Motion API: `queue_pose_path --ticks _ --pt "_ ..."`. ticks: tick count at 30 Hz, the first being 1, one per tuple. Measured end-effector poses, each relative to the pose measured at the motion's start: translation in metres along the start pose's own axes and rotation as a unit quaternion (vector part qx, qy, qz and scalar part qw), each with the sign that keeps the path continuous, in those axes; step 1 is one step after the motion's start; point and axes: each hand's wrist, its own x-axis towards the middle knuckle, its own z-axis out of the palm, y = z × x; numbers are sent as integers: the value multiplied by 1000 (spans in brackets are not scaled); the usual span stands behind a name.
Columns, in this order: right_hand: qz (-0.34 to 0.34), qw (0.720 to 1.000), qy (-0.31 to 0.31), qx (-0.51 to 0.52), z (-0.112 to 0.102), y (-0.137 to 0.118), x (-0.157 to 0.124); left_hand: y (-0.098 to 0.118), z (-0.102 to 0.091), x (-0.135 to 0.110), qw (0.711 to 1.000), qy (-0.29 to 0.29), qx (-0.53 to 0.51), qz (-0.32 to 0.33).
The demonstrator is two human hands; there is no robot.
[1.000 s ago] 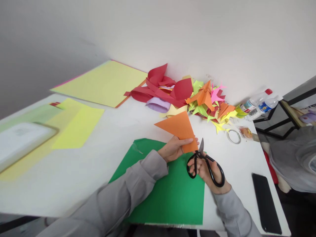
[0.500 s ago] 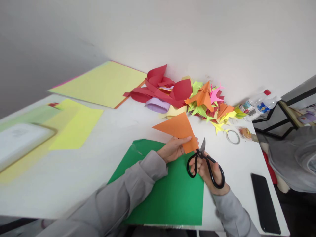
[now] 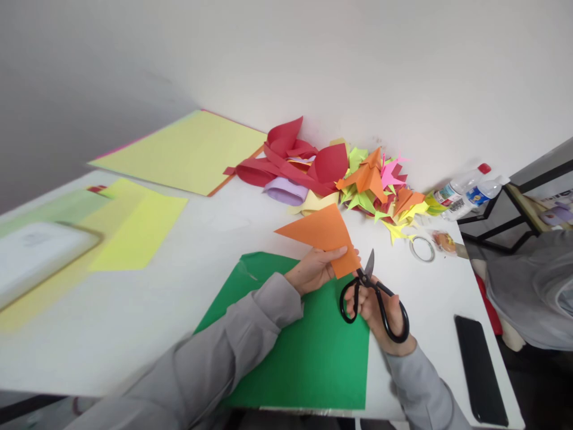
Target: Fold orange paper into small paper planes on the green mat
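A piece of orange paper [image 3: 320, 230], pointed at its left end, is pinched in my left hand [image 3: 316, 269], thumb on top and fingers behind. My right hand [image 3: 380, 316] has its fingers in the black handles of a pair of scissors [image 3: 366, 280]. The scissors' blades are spread apart at the paper's lower right edge; one blade is partly hidden by the paper. Below both hands lies a green sheet [image 3: 308, 358] on the white table [image 3: 179, 322].
Folded paper stars [image 3: 369, 179] and red paper loops [image 3: 290, 161] are heaped by the wall. Two bottles [image 3: 470, 194], a tape roll [image 3: 422, 249] and a black phone [image 3: 481, 370] are on the right. Yellow sheets [image 3: 147, 221] and a white device [image 3: 40, 257] lie left.
Almost nothing differs. My hands, the orange paper and the parted scissors keep nearly the same places.
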Motion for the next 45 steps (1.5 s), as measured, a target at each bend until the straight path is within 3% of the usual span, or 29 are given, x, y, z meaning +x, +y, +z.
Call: queue_pose_path --ticks 16,23,45 --pt "-15 1000 4 -21 -1 2 -4 2 9 -1 999 47 -21 -6" --pt "-23 1000 3 -13 2 -1 -2 1 10 -1 994 101 -36 23" --pt "-61 998 -12 -13 0 1 -3 0 6 1 996 77 -37 29"
